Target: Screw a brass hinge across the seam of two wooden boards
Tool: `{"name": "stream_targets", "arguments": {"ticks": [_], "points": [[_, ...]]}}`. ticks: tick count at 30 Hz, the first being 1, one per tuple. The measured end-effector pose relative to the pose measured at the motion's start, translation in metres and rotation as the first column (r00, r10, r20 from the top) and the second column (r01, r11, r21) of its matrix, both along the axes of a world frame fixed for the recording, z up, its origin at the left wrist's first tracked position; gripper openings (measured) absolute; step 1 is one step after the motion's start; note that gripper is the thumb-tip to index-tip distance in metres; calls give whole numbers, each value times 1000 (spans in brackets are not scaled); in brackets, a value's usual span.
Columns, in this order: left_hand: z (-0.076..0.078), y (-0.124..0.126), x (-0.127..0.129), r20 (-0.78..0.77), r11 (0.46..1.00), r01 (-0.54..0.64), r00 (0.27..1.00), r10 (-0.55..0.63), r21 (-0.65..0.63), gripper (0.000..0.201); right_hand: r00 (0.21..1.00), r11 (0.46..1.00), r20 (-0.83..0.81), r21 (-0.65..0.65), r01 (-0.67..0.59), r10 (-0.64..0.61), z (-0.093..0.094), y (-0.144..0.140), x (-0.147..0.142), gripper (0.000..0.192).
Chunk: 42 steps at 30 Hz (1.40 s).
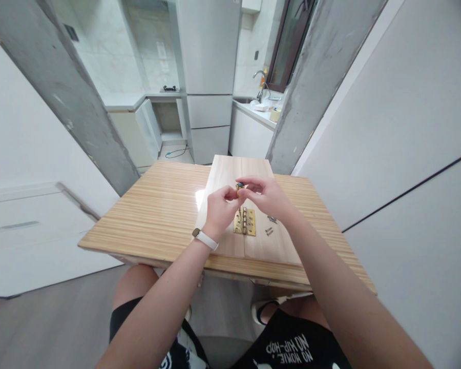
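My left hand (219, 206) and my right hand (267, 196) meet above two pale wooden boards (230, 171) lying side by side on a striped wooden table (153, 215). Together the fingertips pinch a small screwdriver (239, 187) with a dark blue and yellow handle, held upright. Just below it a brass hinge (245, 222) lies across the seam between the boards. A few loose screws (270, 225) rest on the right board near my right wrist. A white band sits on my left wrist.
The table is small, with its near edge over my knees. Grey concrete pillars (311, 87) stand left and right beyond it. A white wall panel runs along the right. Behind are white kitchen cabinets, a fridge (209, 77) and a sink tap (260, 82).
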<state>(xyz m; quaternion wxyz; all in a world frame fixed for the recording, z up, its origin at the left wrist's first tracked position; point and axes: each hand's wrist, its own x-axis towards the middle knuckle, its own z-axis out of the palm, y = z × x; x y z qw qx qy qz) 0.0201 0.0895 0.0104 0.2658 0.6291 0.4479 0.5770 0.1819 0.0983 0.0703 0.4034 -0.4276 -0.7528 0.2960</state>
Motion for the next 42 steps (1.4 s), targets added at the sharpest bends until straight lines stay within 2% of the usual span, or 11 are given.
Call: {"name": "stream_targets", "arguments": {"ticks": [5,13,19,22,24,26,29,33,38,40,42], "points": [[-1,10,-4,27,997,78,997,-78,-6,45,996,998,52,2,-67,66,9,12,4,34],[-4,20,-12,8,979,206,979,-206,3,39,991,992,62,46,-119,116,10,14,4,23],[-3,32,-21,-16,907,418,908,-419,-43,29,999,990,41,138,-10,5,2,6,3,14],[-4,34,-21,-22,884,466,884,-467,-48,31,994,970,20,220,100,-107,-5,-2,-2,13],[-5,31,-20,-26,898,439,898,-440,-36,31,983,947,11,269,173,-182,-9,-7,-6,11],[-6,25,-17,-38,933,359,933,-359,-15,29,974,933,13,293,211,-224,-13,-10,-9,10],[-5,11,-11,-62,983,183,982,-181,25,25,971,927,18,302,221,-238,-14,-12,-12,9],[-5,-2,-1,-83,999,31,996,-28,33,21,976,939,1,274,208,-217,-11,-9,-10,10],[-3,-1,0,-89,999,23,996,-20,32,23,998,989,31,140,45,-50,1,2,1,22],[-2,2,-1,-76,999,39,996,-36,33,28,997,996,59,79,-48,43,6,8,6,31],[-2,4,-3,-53,998,54,997,-52,33,31,990,993,80,31,-116,113,10,13,10,30]]}}
